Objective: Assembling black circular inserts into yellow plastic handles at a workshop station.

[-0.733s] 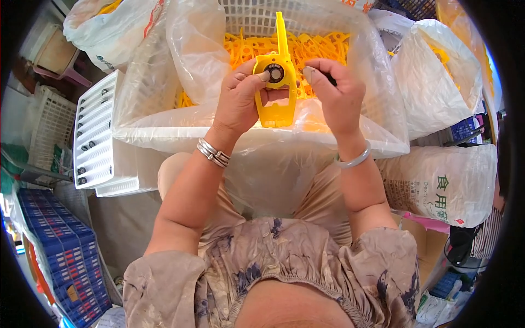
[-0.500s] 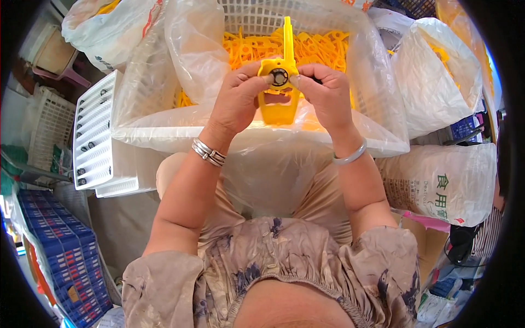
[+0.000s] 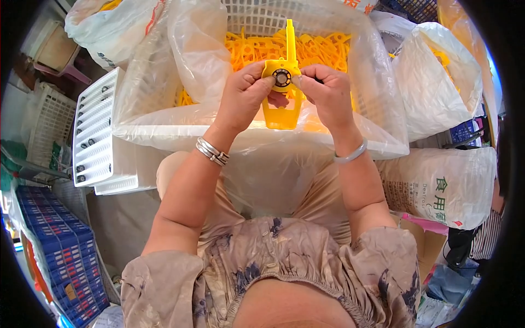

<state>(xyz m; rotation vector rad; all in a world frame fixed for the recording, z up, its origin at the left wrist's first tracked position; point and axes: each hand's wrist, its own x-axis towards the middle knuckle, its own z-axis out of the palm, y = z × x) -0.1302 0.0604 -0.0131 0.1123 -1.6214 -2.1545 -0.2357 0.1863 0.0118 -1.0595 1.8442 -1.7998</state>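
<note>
Over the front of a plastic-lined basket [image 3: 383, 106], both my hands grip one yellow plastic part [image 3: 281, 117] with a long narrow stem pointing away and an open frame at its near end. A round black piece with a grey centre [image 3: 282, 78] sits in the part's middle. My left hand [image 3: 247, 93] is closed on the left side, its thumb at the edge of the round piece. My right hand [image 3: 328, 93] pinches the right side; something small and dark [image 3: 317, 80] shows at its fingers, too hidden to name. Several loose yellow plastic pieces [image 3: 254, 49] fill the basket beyond.
A white ribbed tray [image 3: 98, 123] with several small black round pieces stands at the left. White sacks [image 3: 432, 82] holding yellow pieces flank the basket, and a printed plastic sack [image 3: 437, 186] lies at the right. Blue stacked boxes [image 3: 60, 246] stand lower left.
The yellow part's near frame has swung slightly right and down in the picture. Both hands keep their grip, with the left thumb a little shifted; the whole view has moved slightly.
</note>
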